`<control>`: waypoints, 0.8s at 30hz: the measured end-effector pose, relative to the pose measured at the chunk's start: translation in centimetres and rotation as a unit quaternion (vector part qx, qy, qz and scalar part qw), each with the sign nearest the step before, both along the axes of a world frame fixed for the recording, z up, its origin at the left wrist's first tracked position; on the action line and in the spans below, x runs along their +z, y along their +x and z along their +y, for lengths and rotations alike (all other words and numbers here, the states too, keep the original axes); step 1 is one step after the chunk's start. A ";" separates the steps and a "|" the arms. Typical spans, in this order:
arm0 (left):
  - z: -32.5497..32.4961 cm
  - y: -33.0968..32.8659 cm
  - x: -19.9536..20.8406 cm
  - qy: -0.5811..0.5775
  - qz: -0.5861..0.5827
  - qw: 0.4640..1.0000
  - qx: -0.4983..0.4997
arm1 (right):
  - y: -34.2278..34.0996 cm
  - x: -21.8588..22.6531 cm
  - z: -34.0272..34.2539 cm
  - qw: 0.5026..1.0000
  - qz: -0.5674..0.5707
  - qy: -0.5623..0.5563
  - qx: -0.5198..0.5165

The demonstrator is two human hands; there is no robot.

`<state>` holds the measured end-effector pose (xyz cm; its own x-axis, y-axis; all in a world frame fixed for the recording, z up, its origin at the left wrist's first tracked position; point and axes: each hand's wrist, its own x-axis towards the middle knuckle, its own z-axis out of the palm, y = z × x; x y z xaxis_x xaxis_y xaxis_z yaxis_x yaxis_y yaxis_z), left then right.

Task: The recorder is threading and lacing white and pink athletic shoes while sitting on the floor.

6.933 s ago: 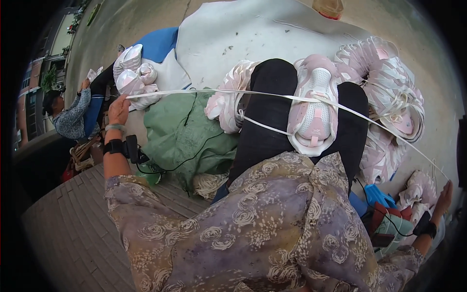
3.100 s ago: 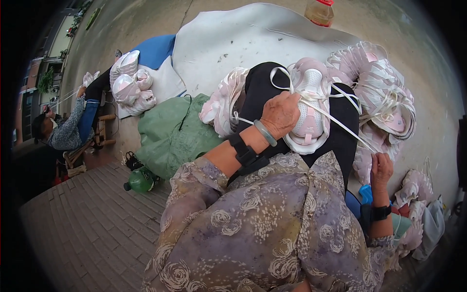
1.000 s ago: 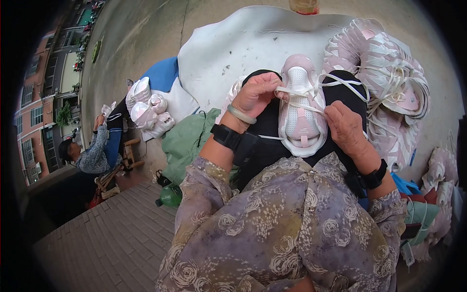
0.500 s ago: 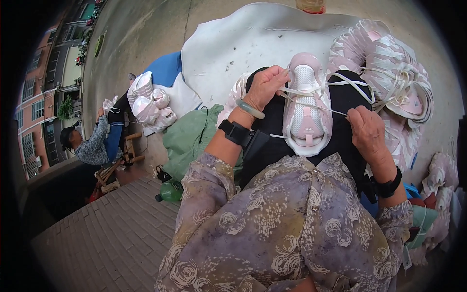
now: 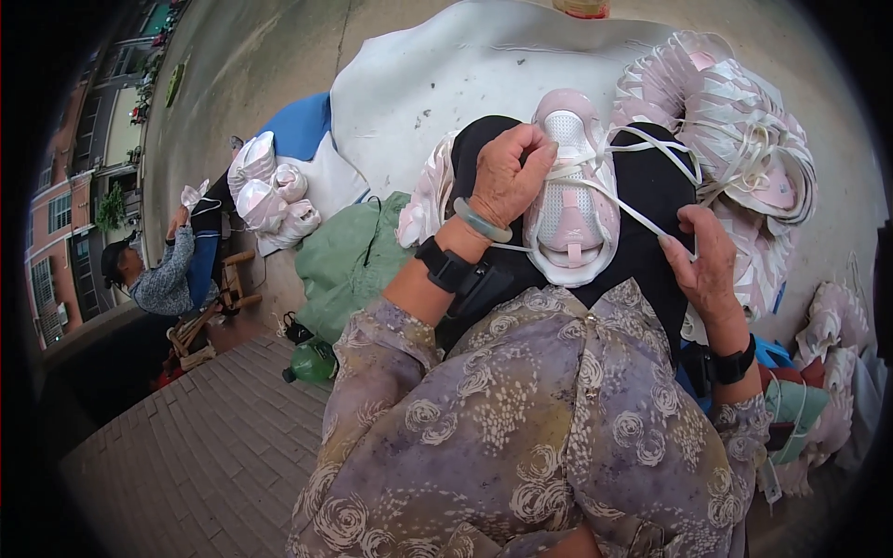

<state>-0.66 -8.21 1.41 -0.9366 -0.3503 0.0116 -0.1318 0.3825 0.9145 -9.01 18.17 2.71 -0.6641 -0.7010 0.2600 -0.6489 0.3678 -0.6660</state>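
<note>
A pale pink and white sneaker upper (image 5: 569,228) rests across my black-clad thighs, its toe pointing away from me. My left hand (image 5: 512,172) is closed at its left edge, thumb and forefinger pinching a white lace by the eyelets. From the lacing, a white shoelace (image 5: 631,210) runs taut to my right hand (image 5: 704,260), whose thumb and bent fingers hold its end. More loose lace loops lie to the right of the upper. The left palm hides part of the shoe's side.
Stacked pink-white uppers (image 5: 744,126) stand at the right, more (image 5: 833,344) lower right. A white sheet (image 5: 437,84) spreads ahead. At left are a green cloth bag (image 5: 349,265), a green bottle (image 5: 313,363), wrapped white bundles (image 5: 270,195) and a seated person (image 5: 172,270) handling a white piece.
My left hand has shifted inward over the shoe's left edge. My right hand has turned, its thumb now showing on the lace. The whole view has shifted slightly.
</note>
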 end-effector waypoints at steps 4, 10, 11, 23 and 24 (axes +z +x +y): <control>2.1 0.4 0.9 -0.225 0.087 0.968 -0.069 | 0.7 1.3 -5.3 0.994 0.086 0.000 0.061; 3.1 0.4 0.4 -0.277 0.099 0.955 -0.046 | 0.8 -0.2 -8.1 0.989 0.044 0.098 0.103; 3.1 0.6 0.5 -0.277 0.100 0.955 -0.045 | 0.9 -0.4 -8.1 0.989 0.045 0.098 0.104; 3.8 1.8 0.1 -0.393 0.094 0.913 -0.051 | 1.4 -0.7 -8.1 0.994 0.043 0.066 0.078; 3.8 1.8 -0.2 -0.388 0.087 0.916 -0.050 | 1.4 -0.7 -8.1 0.994 0.045 0.065 0.073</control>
<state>1.14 -4.39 1.23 -0.9239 -0.0857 0.3729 0.0613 0.9289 0.3653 -7.56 10.11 2.03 -0.5312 -0.8196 0.2147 -0.7568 0.3452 -0.5550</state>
